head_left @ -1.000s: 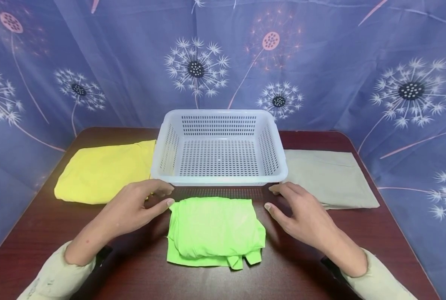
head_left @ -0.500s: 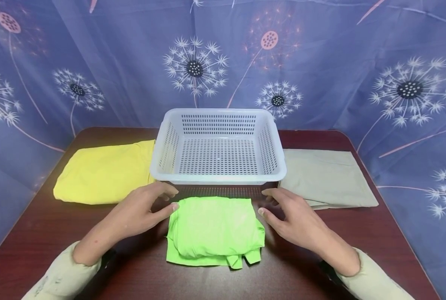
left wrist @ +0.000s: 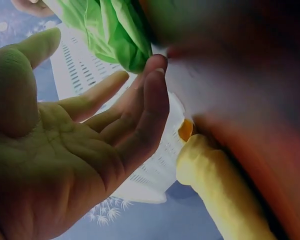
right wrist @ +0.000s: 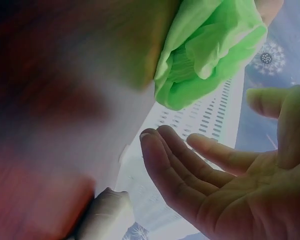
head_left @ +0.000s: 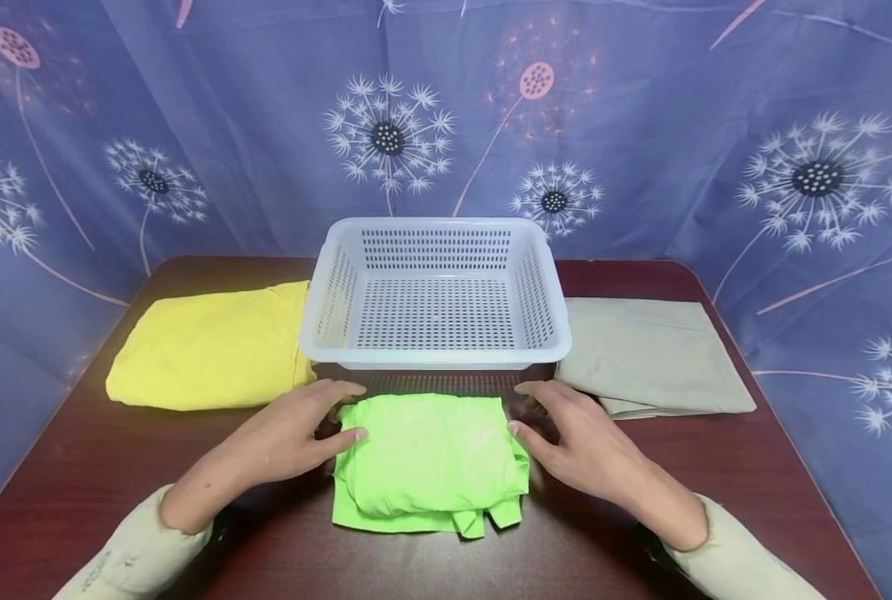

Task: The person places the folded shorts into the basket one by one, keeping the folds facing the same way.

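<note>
A folded bright green cloth (head_left: 431, 458) lies on the table in front of the white basket (head_left: 434, 360). My left hand (head_left: 296, 429) is at the cloth's left side, its thumb tip overlapping the edge in the head view. On the opposite side, my right hand (head_left: 577, 433) has its thumb right at the cloth's right edge. Both hands have relaxed, gently bent fingers. In the left wrist view the palm of the left hand (left wrist: 75, 145) faces the green cloth (left wrist: 107, 35). The right wrist view shows the right hand (right wrist: 230, 175) the same way, below the green cloth (right wrist: 210, 55).
A folded yellow cloth (head_left: 209, 350) lies left of the basket, and a folded grey-beige cloth (head_left: 652, 354) lies to its right. The perforated basket holds nothing. A blue curtain (head_left: 266, 125) with dandelion prints hangs behind the dark red table (head_left: 724, 483).
Both hands have moved inward toward the green cloth, the left one rightward and the right one leftward. The cloths and the basket stay in place.
</note>
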`<state>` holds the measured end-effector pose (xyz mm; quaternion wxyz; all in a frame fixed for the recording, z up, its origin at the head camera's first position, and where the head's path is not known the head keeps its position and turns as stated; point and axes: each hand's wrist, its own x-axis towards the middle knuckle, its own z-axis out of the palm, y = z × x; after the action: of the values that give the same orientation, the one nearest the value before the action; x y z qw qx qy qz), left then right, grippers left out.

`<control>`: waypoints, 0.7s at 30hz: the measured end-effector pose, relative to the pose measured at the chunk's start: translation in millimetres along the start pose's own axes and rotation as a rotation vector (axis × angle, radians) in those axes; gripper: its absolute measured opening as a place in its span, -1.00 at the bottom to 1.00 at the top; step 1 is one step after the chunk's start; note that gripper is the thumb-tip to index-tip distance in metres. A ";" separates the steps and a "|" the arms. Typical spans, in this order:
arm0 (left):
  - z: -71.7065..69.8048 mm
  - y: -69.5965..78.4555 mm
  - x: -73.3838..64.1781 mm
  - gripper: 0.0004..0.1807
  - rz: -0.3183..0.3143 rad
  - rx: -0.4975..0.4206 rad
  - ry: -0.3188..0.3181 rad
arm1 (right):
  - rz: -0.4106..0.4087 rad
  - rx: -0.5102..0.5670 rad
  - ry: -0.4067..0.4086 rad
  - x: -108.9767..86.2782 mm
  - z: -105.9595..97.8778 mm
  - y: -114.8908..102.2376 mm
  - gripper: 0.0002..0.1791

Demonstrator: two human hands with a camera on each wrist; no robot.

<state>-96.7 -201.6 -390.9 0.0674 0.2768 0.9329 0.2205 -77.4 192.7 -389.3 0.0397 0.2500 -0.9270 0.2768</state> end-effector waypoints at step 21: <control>14.5 3.7 0.8 -0.15 -0.068 -0.003 -0.017 | 0.035 -0.025 -0.089 -2.1 8.1 -1.4 -0.25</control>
<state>-92.0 -193.1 -402.2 0.0831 0.2468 0.9408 0.2172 -74.4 188.3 -395.9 -0.0032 0.2450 -0.9355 0.2544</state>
